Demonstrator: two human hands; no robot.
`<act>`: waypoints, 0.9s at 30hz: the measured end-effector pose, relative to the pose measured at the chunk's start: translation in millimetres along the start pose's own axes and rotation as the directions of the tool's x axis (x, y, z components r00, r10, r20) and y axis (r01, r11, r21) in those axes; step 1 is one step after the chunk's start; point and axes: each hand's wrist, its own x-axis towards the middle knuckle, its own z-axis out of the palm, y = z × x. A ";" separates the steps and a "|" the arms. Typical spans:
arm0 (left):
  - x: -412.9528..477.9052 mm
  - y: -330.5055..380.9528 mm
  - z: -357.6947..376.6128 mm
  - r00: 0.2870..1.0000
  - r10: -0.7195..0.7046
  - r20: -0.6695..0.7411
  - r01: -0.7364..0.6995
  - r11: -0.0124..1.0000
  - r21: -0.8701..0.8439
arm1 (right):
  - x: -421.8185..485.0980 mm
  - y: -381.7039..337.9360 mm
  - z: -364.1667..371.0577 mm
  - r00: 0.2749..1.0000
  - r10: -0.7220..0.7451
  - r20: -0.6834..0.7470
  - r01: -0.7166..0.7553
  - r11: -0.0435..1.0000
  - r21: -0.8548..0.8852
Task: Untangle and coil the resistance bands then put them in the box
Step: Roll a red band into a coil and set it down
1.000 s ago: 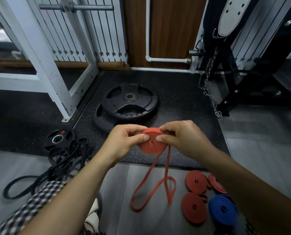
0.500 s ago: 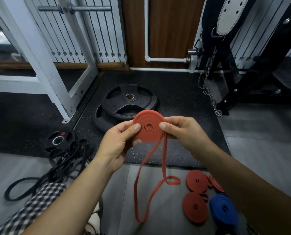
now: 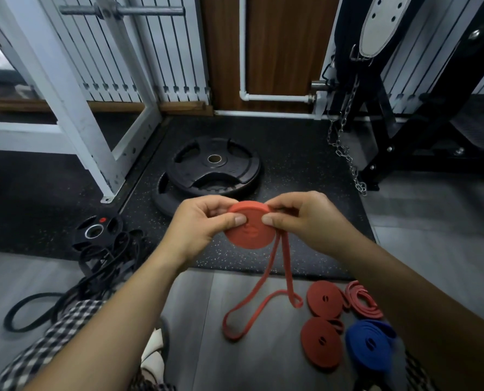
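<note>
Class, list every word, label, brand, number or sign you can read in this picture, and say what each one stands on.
No text here can be read.
Large weight plate: any raised lettering is too blurred to read.
Small weight plate: a red dot and a metal ring, no legible number.
Red coiled band, pinched by the left hand and right hand: faint marks at its centre, not readable as writing.

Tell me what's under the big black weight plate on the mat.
Another black plate lies under the weight plate, its rim showing at the lower left. The rest is covered.
</note>
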 end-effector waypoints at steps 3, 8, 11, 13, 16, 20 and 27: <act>0.4 0.6 0.5 0.995 -0.039 -0.091 0.022 0.983 -0.180 | -0.1 1.1 -1.7 0.993 0.110 0.050 -0.121 0.925 0.361; 1.0 -7.1 3.8 0.977 -0.131 -0.169 0.077 0.953 -0.294 | 1.0 5.5 6.6 0.979 0.195 0.050 -0.197 0.878 0.435; 0.9 -7.0 -0.1 0.983 -0.171 -0.071 0.150 0.960 -0.238 | 0.4 4.9 5.0 0.986 0.167 -0.015 -0.159 0.957 0.243; 0.6 -5.1 -3.6 0.992 -0.125 -0.007 0.124 0.987 -0.107 | -0.6 4.4 2.7 0.993 0.112 -0.026 -0.111 0.993 0.038; -1.5 -4.4 -0.8 0.999 -0.029 0.035 0.025 0.992 0.123 | -2.5 0.7 6.2 0.999 0.048 0.002 -0.046 0.982 -0.184; -0.7 -3.3 8.5 0.997 -0.014 -0.076 0.011 0.999 -0.046 | -0.2 -4.0 8.2 0.997 0.050 -0.053 -0.045 0.995 0.085; 4.4 -1.5 13.4 0.958 -0.182 -0.220 0.069 0.895 -0.440 | 3.0 -0.6 17.4 0.977 0.213 -0.022 -0.175 0.854 0.491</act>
